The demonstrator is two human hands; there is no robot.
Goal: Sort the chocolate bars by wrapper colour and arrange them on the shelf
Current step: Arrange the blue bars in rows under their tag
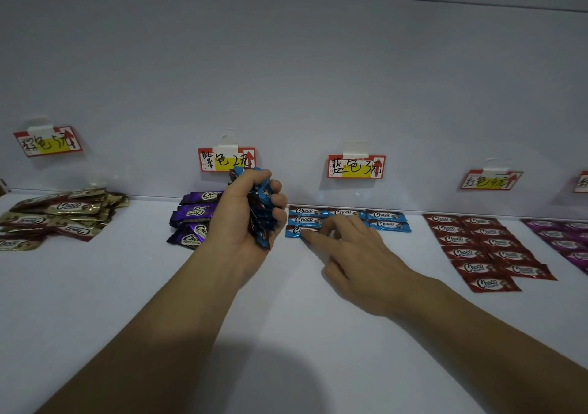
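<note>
Chocolate bars in blue wrappers (386,220) lie flat in short rows on the white shelf (286,318), directly below a red-and-yellow price tag (356,167) taped to the back wall (286,63). Left hand (241,219), near the frame's centre, is closed in a fist round a bundle of blue bars (262,214), held upright and clear of the shelf; wrapper ends stick out above and below the curled fingers. Right hand (356,254), at 4 o'clock of the left hand, lies palm down with its fingers loosely spread and grips nothing. Its index finger (313,238) stretches toward 10 o'clock and presses on the nearest blue bar (295,231), the front-left one of the laid rows; the other fingers rest over the bars just behind.

Gold-wrapped bars (63,216) form a loose heap at 9 o'clock of the frame, far left. Dark purple bars (194,214) are stacked at 9 o'clock of the left hand, partly hidden by it. Red bars (486,251) lie in two neat columns at 3 o'clock of the blue rows, well apart from them. Magenta bars (566,238) lie further toward 3 o'clock, cut off by the frame edge. Each colour group sits below its own handwritten label on the back wall.
</note>
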